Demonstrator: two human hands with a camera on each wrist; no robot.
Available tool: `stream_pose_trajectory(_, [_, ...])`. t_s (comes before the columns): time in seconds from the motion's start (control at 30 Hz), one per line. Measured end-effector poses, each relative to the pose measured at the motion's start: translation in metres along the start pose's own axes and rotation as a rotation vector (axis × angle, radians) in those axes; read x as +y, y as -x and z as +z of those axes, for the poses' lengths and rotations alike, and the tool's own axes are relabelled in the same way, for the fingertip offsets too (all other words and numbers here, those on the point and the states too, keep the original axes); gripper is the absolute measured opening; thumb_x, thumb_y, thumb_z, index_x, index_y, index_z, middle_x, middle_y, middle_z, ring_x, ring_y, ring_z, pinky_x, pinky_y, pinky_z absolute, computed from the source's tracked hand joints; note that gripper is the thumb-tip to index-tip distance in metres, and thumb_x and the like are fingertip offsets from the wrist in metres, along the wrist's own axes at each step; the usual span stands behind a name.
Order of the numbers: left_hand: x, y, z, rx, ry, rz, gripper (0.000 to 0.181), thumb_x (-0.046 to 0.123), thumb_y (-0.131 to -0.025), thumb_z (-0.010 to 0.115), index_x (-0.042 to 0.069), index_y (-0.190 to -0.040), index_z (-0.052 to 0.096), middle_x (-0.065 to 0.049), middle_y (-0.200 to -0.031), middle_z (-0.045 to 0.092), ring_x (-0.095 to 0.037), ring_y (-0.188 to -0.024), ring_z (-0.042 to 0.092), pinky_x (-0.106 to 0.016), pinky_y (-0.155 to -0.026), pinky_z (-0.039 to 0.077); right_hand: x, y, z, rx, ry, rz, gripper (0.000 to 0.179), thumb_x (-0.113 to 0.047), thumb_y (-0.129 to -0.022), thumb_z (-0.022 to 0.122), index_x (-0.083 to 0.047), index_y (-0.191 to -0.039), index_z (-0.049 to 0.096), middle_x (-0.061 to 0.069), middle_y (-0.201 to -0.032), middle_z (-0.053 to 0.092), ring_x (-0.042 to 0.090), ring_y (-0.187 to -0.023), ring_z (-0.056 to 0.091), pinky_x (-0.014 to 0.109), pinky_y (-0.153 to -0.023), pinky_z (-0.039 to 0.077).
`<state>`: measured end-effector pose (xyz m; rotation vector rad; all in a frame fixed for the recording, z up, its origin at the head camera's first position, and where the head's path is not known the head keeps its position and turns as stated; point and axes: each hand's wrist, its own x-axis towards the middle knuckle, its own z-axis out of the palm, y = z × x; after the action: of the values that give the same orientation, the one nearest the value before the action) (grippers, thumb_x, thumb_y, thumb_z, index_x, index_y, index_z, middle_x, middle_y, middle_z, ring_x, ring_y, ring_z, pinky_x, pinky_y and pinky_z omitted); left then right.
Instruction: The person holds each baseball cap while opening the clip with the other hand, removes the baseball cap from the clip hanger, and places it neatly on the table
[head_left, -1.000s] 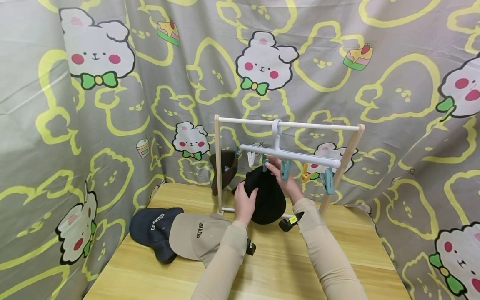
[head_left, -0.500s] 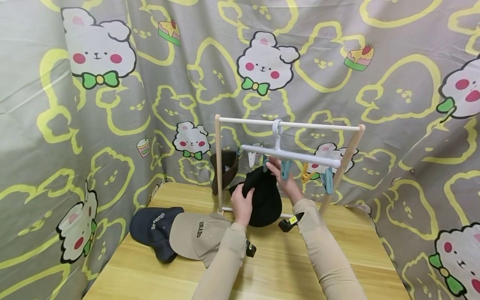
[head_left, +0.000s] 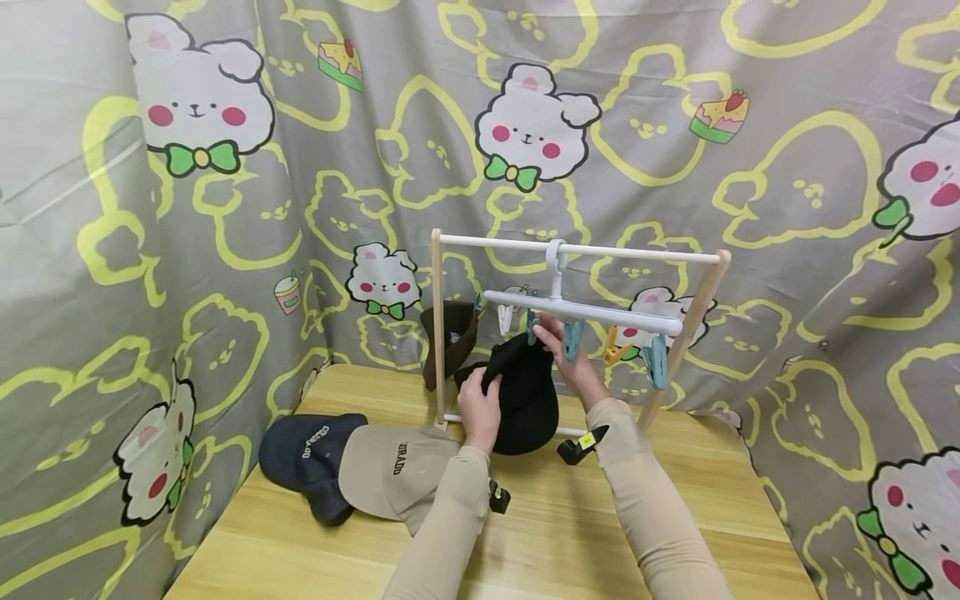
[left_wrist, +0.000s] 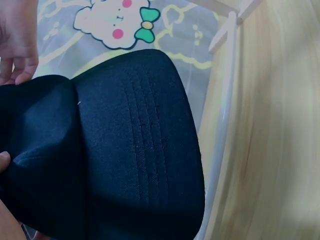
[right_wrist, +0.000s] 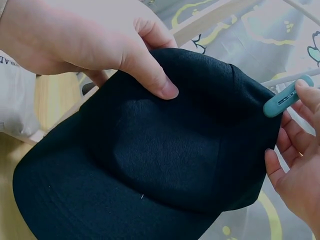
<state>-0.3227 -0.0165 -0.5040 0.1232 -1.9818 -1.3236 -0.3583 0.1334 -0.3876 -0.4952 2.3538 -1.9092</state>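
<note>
A black baseball cap (head_left: 525,400) hangs below the white clip hanger (head_left: 600,313), its curved brim (left_wrist: 145,145) facing the left wrist camera. My left hand (head_left: 480,410) grips the cap's edge, its thumb (right_wrist: 165,89) lying over the fabric in the right wrist view. My right hand (head_left: 587,375) is at the cap's far edge beneath the hanger. There it pinches a teal clothespin (right_wrist: 285,97), thumb on the clip, whose lower end overlaps the cap's edge. Other right fingers lie behind the cap's edge.
A wooden rack (head_left: 437,333) with white rods carries the hanger. Other clips hang along it, including a yellow clip (head_left: 612,346) and a white clip (head_left: 505,318). A dark brown cap (head_left: 450,337) hangs at its left end. Navy (head_left: 288,454) and beige (head_left: 375,475) caps lie on the table.
My left hand has shifted a little left and down, drawing the black cap's near side with it and turning it slightly. My right hand has stayed at the clothespin.
</note>
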Motion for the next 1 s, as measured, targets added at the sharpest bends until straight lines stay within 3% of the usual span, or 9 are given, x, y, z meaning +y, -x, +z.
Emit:
stream_pose_trajectory(0.3, [-0.0003, 0.0013, -0.0023, 0.011, 0.005, 0.043, 0.012, 0.017, -0.089, 0.071, 0.009, -0.097, 0.070, -0.010, -0.097, 0.072, -0.031, -0.087, 0.063, -0.045, -0.079, 0.051, 0.0027, -0.0019, -0.0007, -0.005, -0.027, 0.003, 0.053, -0.022, -0.105, 0.042, -0.002, -0.152, 0.028, 0.020, -0.158, 0.028, 0.037, -0.144, 0.030, 0.048, -0.115, 0.028])
stream_pose_trajectory(0.77, [-0.0010, 0.0041, -0.0045, 0.004, 0.029, 0.030, 0.012, 0.017, -0.089, 0.070, 0.007, -0.096, 0.070, -0.012, -0.099, 0.073, -0.033, -0.091, 0.064, -0.046, -0.083, 0.051, 0.0013, -0.0013, 0.0002, 0.000, -0.021, 0.019, 0.053, -0.022, -0.105, 0.041, -0.003, -0.153, 0.028, 0.018, -0.159, 0.028, 0.035, -0.144, 0.030, 0.045, -0.113, 0.029])
stream_pose_trajectory(1.0, [-0.0067, 0.0079, -0.0060, 0.033, 0.014, 0.050, 0.010, 0.015, -0.088, 0.071, 0.006, -0.094, 0.070, -0.013, -0.095, 0.072, -0.033, -0.090, 0.065, -0.047, -0.081, 0.052, 0.0103, -0.0072, -0.0040, 0.011, -0.097, 0.027, 0.052, -0.019, -0.105, 0.041, -0.002, -0.153, 0.027, 0.021, -0.157, 0.028, 0.037, -0.140, 0.033, 0.048, -0.114, 0.026])
